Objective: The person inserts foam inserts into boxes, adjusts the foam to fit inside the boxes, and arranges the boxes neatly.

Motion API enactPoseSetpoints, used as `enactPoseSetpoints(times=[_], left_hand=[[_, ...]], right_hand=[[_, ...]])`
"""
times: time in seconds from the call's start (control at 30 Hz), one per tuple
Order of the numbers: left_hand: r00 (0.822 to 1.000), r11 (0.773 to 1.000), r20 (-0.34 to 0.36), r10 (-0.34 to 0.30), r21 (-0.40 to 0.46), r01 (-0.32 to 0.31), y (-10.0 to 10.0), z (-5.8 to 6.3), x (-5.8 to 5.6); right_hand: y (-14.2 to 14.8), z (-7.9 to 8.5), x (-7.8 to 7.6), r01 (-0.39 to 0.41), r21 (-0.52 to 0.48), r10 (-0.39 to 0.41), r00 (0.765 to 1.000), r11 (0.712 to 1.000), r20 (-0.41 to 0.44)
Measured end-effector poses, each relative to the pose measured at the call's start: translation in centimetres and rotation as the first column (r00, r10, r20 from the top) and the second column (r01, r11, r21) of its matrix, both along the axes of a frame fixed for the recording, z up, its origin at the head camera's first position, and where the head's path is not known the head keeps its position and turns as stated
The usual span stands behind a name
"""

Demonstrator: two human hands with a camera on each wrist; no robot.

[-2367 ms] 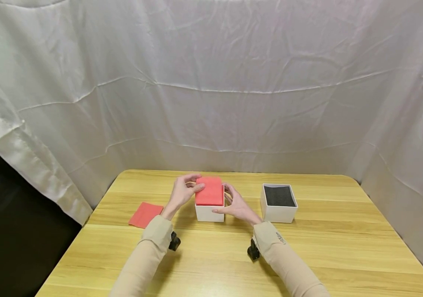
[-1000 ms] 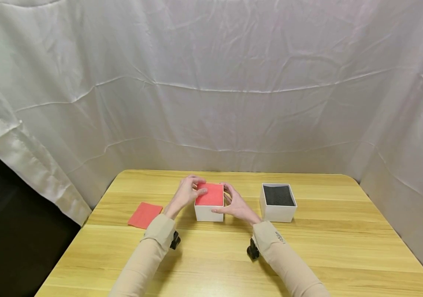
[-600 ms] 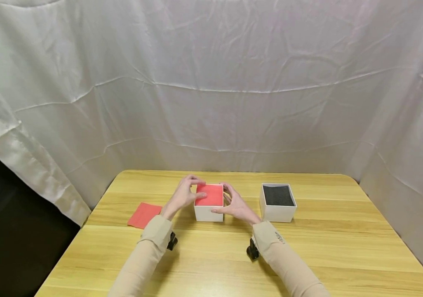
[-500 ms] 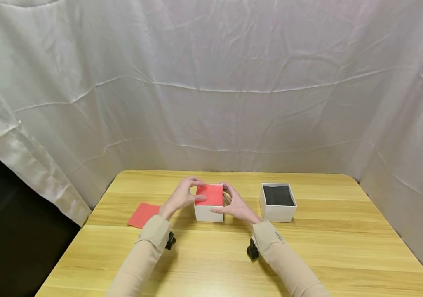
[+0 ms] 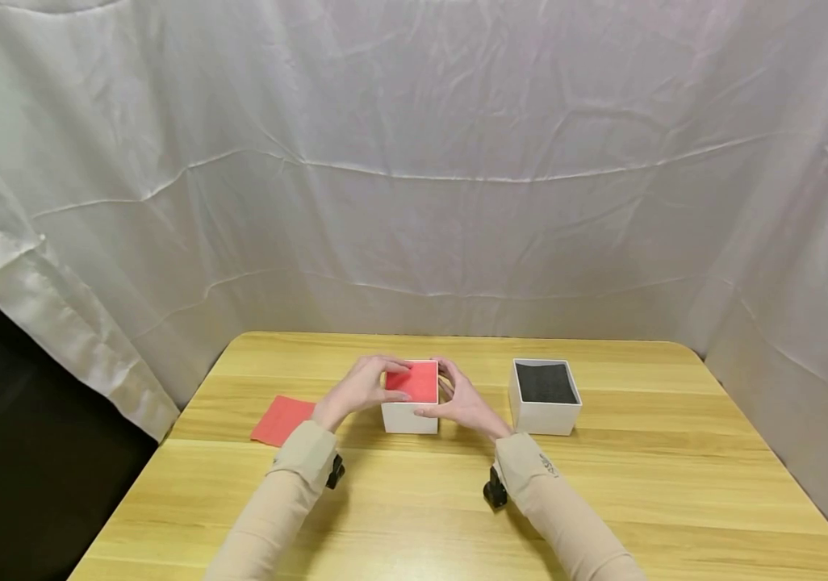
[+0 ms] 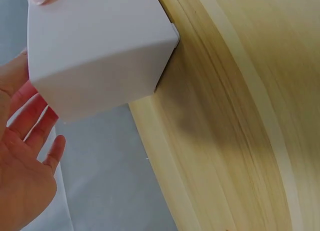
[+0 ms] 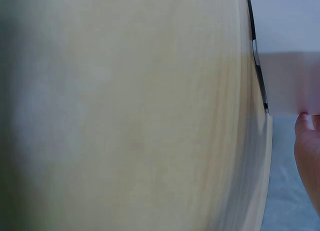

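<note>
A white box (image 5: 410,420) stands on the table, its opening filled with a folded red cloth (image 5: 417,382) that sits inside the rim. My left hand (image 5: 359,387) reaches over the box's left side, thumb near the front left corner and fingertips toward the back, touching the cloth. In the left wrist view the left hand (image 6: 25,181) shows beside the box's side wall, its fingertips partly hidden. My right hand (image 5: 463,401) grips the box from the right, thumb on the front wall and fingers round the right side toward the back. A fingertip touches the box edge in the right wrist view.
A second red cloth (image 5: 279,420) lies flat on the table to the left, partly covered by the left wrist. On the right stands another white box (image 5: 546,418) holding a dark grey cloth (image 5: 546,383). Pale curtains hang behind the wooden table (image 5: 428,516).
The red cloth, raised above the box's rim in the oldest frame, now lies down inside it. My left thumb has slid toward the front left corner. The right hand keeps its hold.
</note>
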State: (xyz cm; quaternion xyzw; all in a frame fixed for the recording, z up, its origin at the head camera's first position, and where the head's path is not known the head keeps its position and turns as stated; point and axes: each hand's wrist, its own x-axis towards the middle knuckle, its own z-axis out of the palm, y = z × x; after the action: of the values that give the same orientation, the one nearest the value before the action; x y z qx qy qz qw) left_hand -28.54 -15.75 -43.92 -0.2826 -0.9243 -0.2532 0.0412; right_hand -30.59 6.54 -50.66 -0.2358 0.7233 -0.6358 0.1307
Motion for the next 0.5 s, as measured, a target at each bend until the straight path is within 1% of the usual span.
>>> enactPoseSetpoints(times=[0.07, 0.13, 0.3, 0.5], left_hand=[[1.000, 1.000, -0.004, 0.007, -0.010, -0.007, 0.13, -0.05, 0.00], [1.000, 1.000, 0.007, 0.019, -0.013, -0.019, 0.25, -0.10, -0.01], [0.996, 0.999, 0.073, 0.053, -0.004, -0.053, 0.44, -0.27, -0.26], [0.987, 0.995, 0.132, 0.095, 0.006, -0.096, 0.48, -0.49, -0.59]], right_hand=[[-0.03, 0.04, 0.04, 0.003, 0.005, -0.003, 1.000, 1.000, 0.002], [-0.02, 0.02, 0.04, 0.004, 0.008, -0.004, 1.000, 1.000, 0.003], [0.02, 0.05, 0.06, 0.006, 0.010, -0.007, 1.000, 1.000, 0.009], [-0.02, 0.02, 0.03, 0.012, 0.012, -0.012, 1.000, 1.000, 0.008]])
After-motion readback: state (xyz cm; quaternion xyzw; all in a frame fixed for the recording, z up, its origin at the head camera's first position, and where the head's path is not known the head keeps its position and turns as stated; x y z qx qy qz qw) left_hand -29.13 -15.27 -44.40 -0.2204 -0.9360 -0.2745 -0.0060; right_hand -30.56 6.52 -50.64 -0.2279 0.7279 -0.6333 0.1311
